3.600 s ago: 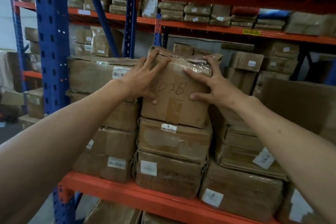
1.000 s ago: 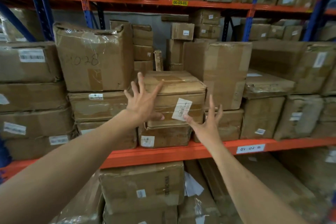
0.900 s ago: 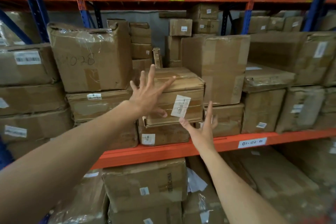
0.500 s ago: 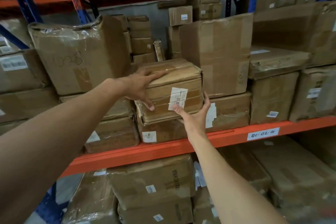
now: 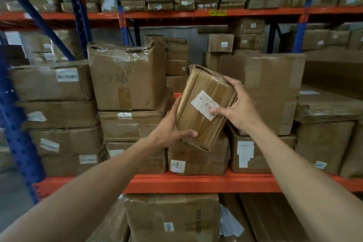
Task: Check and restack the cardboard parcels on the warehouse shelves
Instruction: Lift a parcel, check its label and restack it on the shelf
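Standing at nine o'clock, blue rack uprights (image 5: 14, 124) with rows of holes. Running across at six o'clock, an orange shelf beam (image 5: 196, 182); another orange beam (image 5: 176, 13) at twelve o'clock, carrying a yellow tag (image 5: 217, 13). Showing behind, a grey wall (image 5: 196, 41). Lying at eight o'clock, grey floor (image 5: 13, 198).

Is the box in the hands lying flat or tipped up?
Tipped up. The parcel leans with its label side facing out, held between the left hand and the right hand.
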`<state>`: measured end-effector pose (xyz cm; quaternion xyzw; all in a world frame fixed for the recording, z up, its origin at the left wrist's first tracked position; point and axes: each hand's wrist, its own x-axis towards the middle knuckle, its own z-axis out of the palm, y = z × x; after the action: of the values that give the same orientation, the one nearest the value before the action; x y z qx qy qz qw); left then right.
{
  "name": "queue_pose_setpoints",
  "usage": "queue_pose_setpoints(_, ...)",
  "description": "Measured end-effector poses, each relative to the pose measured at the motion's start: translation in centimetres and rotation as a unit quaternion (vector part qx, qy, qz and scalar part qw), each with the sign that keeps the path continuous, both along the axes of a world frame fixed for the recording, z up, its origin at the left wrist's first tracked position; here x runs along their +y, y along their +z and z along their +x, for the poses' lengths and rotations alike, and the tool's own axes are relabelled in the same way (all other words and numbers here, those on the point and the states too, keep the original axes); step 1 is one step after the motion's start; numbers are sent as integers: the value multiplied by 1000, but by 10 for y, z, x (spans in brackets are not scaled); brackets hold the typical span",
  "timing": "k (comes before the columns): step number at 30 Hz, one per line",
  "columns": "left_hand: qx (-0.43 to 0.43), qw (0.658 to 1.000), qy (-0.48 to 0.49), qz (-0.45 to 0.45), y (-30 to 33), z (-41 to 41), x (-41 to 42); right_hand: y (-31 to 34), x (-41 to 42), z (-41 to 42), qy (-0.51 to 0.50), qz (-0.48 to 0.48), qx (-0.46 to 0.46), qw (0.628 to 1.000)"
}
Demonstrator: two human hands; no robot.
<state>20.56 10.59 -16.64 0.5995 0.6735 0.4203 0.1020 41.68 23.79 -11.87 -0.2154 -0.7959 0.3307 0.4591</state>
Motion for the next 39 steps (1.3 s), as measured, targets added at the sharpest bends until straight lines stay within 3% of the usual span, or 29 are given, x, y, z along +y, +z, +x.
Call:
queue_pose_setpoints(3, -22, 1000, 6, -18, -20, 7, 1, 10, 0, -4, -27, 58, -119, 991)
queue_pose_setpoints(6, 10, 999, 49, -18, -17, 2, 0, 15, -8, -10, -21, 71, -149, 986)
queue_pose_setpoints(9, 105, 990, 95, 27, 7, -5, 0, 17, -16, -11, -19, 68, -163, 984)
queue_pose_setpoints(12, 214, 970, 64, 99, 42, -10, 1, 7, -22, -7, -12, 77, -204, 976)
queue_pose_setpoints(16, 331, 943, 7, 6, 82, -25, 9, -10, -18, -9, -1, 143, -313, 939)
queue_pose_setpoints(24, 337, 941, 29, -11, 73, -59, 27, -17, 6, -41, 34, 163, -311, 936)
queue_pose_setpoints(39, 357, 926, 89, -80, 82, -75, 61, -32, 48, -86, 11, 141, -307, 941)
